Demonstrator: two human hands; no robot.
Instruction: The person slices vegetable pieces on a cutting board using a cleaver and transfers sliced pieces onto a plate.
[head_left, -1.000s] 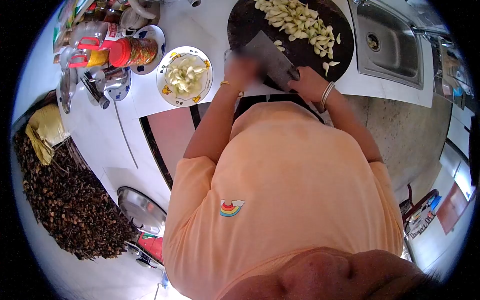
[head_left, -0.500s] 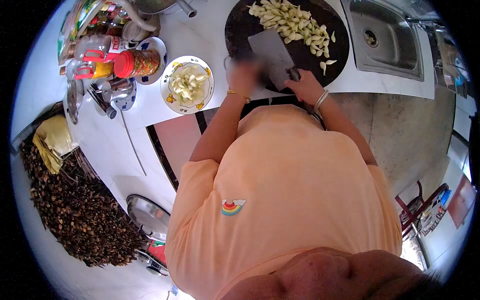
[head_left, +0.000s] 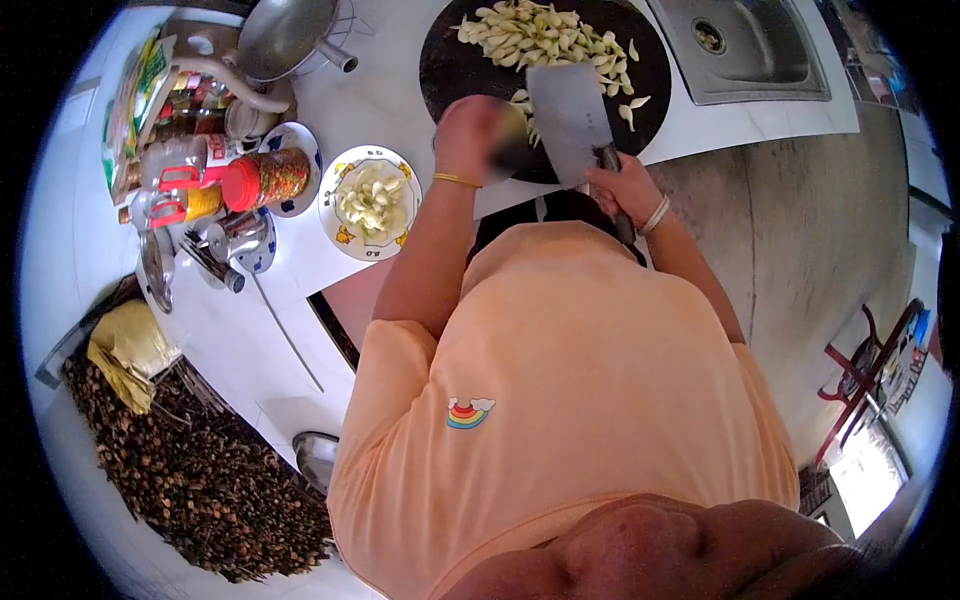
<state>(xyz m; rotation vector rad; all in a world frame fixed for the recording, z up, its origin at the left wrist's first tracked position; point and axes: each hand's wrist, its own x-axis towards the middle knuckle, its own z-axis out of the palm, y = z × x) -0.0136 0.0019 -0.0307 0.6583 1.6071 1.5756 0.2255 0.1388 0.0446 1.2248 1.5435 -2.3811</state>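
My right hand [head_left: 625,190] is wrapped round the dark handle of a cleaver [head_left: 568,120], whose broad blade lies over a round dark chopping board [head_left: 650,110]. My left hand [head_left: 472,135] is over the board's near left edge, left of the blade. Its fingers are smeared by blur, so their grip cannot be made out. Several pale cloves, which look like peeled garlic [head_left: 522,100], lie between that hand and the blade. A larger heap of garlic cloves [head_left: 540,35] spreads over the far side of the board.
Left of the board stands a plate [head_left: 328,215] with pale garlic pieces. Farther left are a red-lidded jar [head_left: 265,180], bottles and a metal cup. A wok [head_left: 285,40] sits at the back left. The sink [head_left: 745,50] is at the right.
My right hand has shifted the cleaver rightward across the board. My left hand has moved farther over the board, and several cloves now show beside it. The whole view has shifted slightly.
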